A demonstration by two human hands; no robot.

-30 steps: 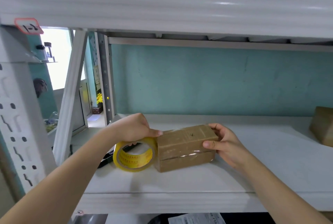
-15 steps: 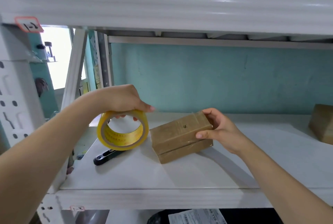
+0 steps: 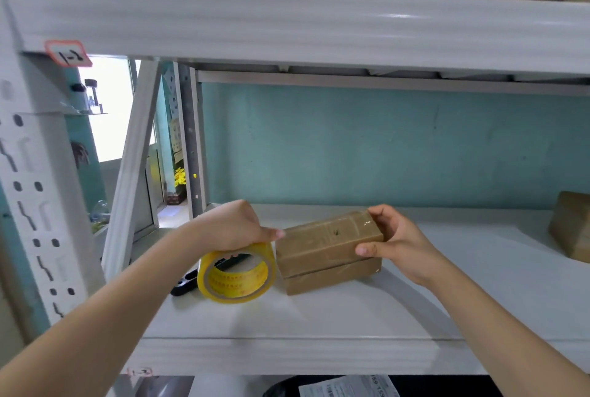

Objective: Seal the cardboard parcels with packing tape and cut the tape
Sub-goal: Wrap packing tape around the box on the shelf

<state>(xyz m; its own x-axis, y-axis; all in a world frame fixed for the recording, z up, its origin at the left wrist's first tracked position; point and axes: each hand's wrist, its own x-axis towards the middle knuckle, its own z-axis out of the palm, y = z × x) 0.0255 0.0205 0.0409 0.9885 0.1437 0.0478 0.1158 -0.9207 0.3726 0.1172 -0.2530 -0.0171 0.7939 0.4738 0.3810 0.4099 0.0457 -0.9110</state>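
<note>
Roll (image 3: pixel 238 278) now lowered beside the parcel (image 3: pixel 329 246), left end. My left grip (image 3: pixel 236 227) curls over it, presumably to lay tape; right grip (image 3: pixel 396 243) clasps the opposite end, steadying.

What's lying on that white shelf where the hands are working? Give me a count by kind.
Brown cardboard parcels: 2, the held parcel and the edge parcel
Yellow tape roll: 1
Black tool: 1
Total: 4

2x parcel (image 3: pixel 325 243) (image 3: pixel 571 227) – 1x tape roll (image 3: pixel 238 292) – 1x blk tool (image 3: pixel 183 286).
</note>
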